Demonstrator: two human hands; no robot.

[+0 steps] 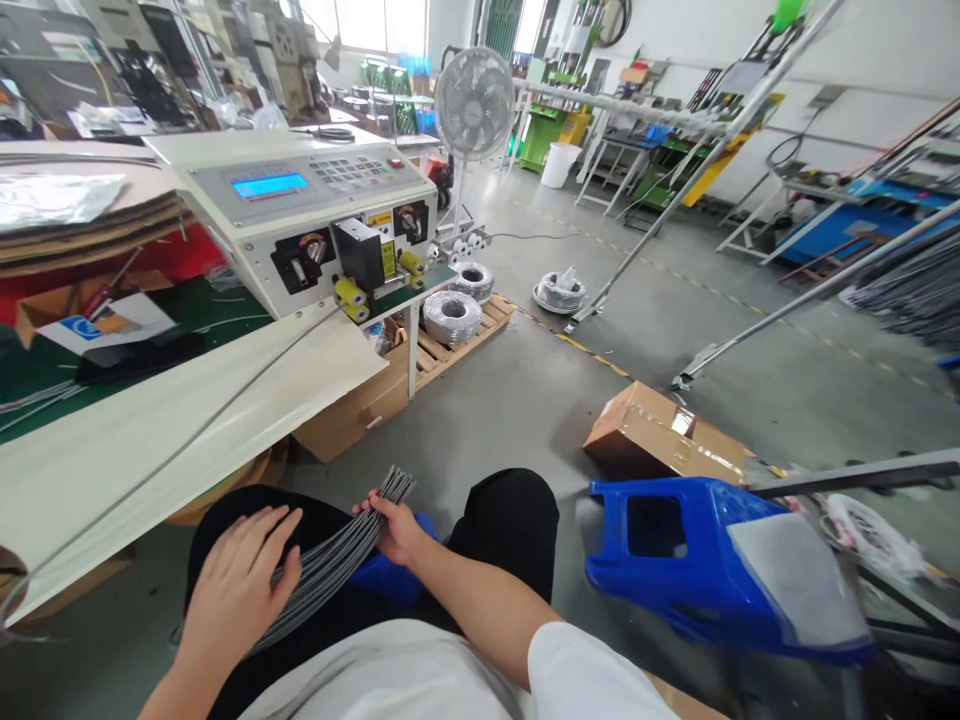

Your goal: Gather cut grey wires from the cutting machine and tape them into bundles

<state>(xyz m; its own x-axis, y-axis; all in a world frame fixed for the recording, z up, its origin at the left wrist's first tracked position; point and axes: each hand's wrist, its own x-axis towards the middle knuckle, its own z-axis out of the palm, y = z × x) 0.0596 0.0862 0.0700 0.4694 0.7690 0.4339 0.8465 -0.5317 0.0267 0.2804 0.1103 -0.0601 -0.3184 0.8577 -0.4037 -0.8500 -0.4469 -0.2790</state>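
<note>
A bundle of grey cables [322, 580] lies across my lap, its cut ends fanning a little at the top. Close to those ends, my right hand [399, 530] is closed around the bundle. My left hand [244, 575] rests over the lower part of the cables, fingers stretched out and back of the hand up. Ahead on the left stands a wire cutting machine [300, 210] with a lit blue display and yellow rollers. From the rollers one grey cable [225, 400] runs down a cream-coloured chute [315, 365].
To my right are a blue plastic stool [675, 580] and a cardboard box [660, 435] on the floor. Wrapped cable coils [452, 317] sit on a wooden pallet [491, 322] beyond the machine. A white fan [475, 105] stands behind. Slanted metal poles [652, 220] cross the right side.
</note>
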